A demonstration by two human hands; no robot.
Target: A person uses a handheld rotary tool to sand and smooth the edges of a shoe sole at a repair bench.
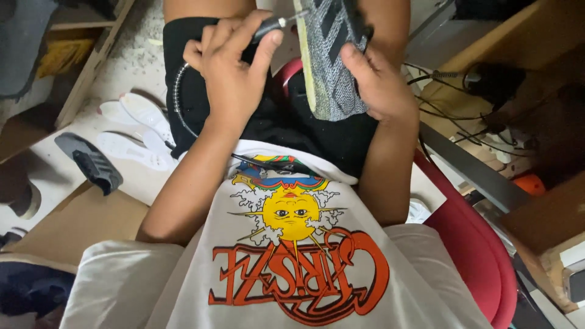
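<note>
Gripping the rotary tool (268,27) in my left hand (228,73), I point its tip right toward the shoe (332,61) clasped upright in my right hand (381,85).

Shoe (332,55) cut off by the top edge at 12 o'clock, tool (268,25) tip hidden behind the shoe, its handle mostly covered by left hand (231,73) fingers (266,52), right hand (381,82) fingertips hidden behind the shoe, dark shoe (27,286) cropped at 8 o'clock
</note>
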